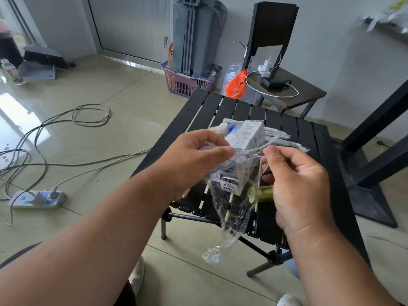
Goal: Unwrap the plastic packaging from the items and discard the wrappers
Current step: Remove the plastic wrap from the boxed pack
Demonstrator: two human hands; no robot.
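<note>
A small white and blue box [245, 138] hangs above the black slatted table [293, 133], partly covered in clear plastic wrap [234, 208]. My left hand [194, 160] grips the box's near left side. My right hand [295, 180] pinches a stretched strand of the wrap beside the box. A long loose tail of wrap dangles below both hands, down past the table's front edge. On the table behind the box lie more wrapped items [280, 138], and a yellow item [265, 194] shows under my right hand.
A dark chair [287, 85] carrying a charger and white cable stands behind the table, with an orange bag [236, 85] beside it. A purple basket [187, 82] and grey bin stand at the back. Cables and a power strip [37, 198] lie on the floor at left.
</note>
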